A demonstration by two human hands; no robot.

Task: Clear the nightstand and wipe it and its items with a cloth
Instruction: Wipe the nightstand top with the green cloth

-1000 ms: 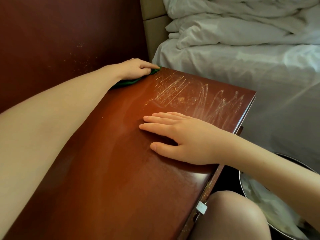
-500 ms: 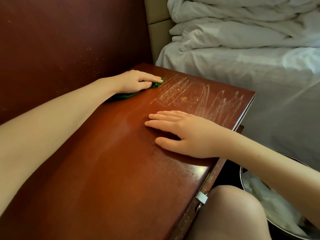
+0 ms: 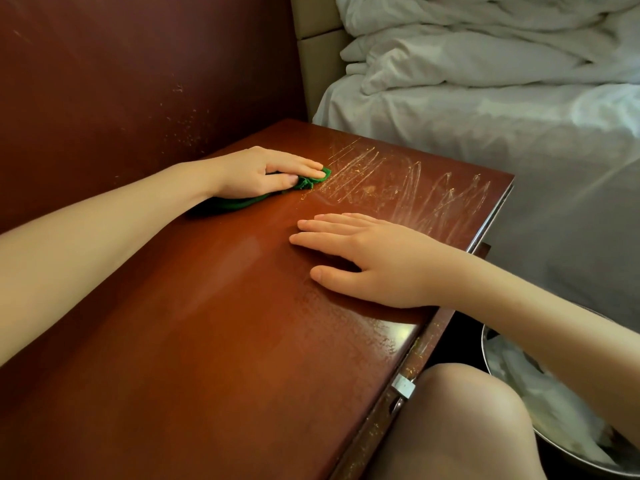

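L hand (image 3: 263, 171) grips bunched cloth (image 3: 310, 181) at far-left of nightstand (image 3: 207, 323), beside dried smears (image 3: 398, 188). R hand (image 3: 374, 261) lies flat, fingers straight, mid-top. Cloth looks soft, light, floppy; prob best held wadded under palm.

Nightstand (image 3: 214, 341) glossy reddish wood (far end scratched, smeared); cloth (image 3: 304, 181) green, soft; bedding (image 3: 485, 64) white, crumpled fabric.

Glossy reddish-brown nightstand top (image 3: 214, 341), green cloth (image 3: 306, 181) bunched at its far left, gripped by the left hand (image 3: 263, 171), right hand (image 3: 374, 261) flat mid-surface, pale streaky smears (image 3: 415, 188) (scribble-like) across the far right end
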